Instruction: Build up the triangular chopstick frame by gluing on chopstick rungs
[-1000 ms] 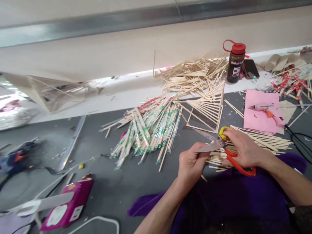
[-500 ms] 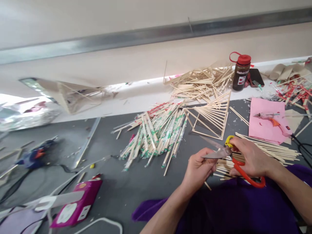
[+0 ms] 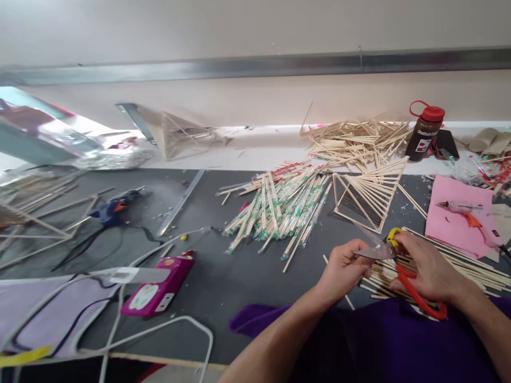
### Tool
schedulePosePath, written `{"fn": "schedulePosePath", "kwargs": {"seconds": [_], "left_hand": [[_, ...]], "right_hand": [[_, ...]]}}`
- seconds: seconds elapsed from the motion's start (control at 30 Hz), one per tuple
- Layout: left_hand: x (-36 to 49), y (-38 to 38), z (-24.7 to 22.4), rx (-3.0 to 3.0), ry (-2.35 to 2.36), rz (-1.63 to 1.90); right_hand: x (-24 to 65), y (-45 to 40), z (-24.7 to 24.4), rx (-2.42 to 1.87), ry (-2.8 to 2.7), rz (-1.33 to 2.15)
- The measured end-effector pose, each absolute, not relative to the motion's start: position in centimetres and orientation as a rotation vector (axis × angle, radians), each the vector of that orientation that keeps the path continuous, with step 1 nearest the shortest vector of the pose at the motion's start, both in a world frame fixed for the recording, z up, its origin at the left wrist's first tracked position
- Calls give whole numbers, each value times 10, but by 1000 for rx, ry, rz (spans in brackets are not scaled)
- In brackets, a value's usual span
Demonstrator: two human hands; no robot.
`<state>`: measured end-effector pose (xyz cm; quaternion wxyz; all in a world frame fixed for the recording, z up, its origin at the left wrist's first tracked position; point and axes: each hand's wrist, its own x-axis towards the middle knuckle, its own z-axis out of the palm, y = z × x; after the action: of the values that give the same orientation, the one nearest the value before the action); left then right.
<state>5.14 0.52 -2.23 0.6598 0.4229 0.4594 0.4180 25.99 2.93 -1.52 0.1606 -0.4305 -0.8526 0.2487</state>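
Two bare hands, near the front edge of the flat, dark grey worktop (image 3: 215, 298), toward its right end. Right hand (image 3: 429, 266): wrapped round steel scissors with yellow-and-red handles (image 3: 391, 248), blades apart. Left hand (image 3: 343, 268): thumb and fingers pressed together at the lower blade; anything pinched there cannot be told. Changes: view swung left, bringing in the worktop's front edge at lower left; hands and scissors hold the same pose, so seemingly no cut completed. Beneath the right hand: loose, pale wooden sticks (image 3: 463, 266). Just beyond the blades: one fan-shaped frame of glued wooden sticks (image 3: 371, 191). Open room: bare worktop left of the left hand, as far as one magenta plastic box (image 3: 178, 274). Tight sides: clear-and-green wrapped chopsticks (image 3: 279, 207) toward the back edge, folded pink sheet (image 3: 447, 229) rightward.
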Motion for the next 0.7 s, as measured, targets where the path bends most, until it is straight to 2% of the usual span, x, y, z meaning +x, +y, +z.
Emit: {"fn": "schedulePosePath", "kwargs": {"seconds": [0.7], "left_hand": [[56, 9, -18, 1112, 917, 1031]], "right_hand": [[267, 36, -24, -1127, -2427, 474]]}}
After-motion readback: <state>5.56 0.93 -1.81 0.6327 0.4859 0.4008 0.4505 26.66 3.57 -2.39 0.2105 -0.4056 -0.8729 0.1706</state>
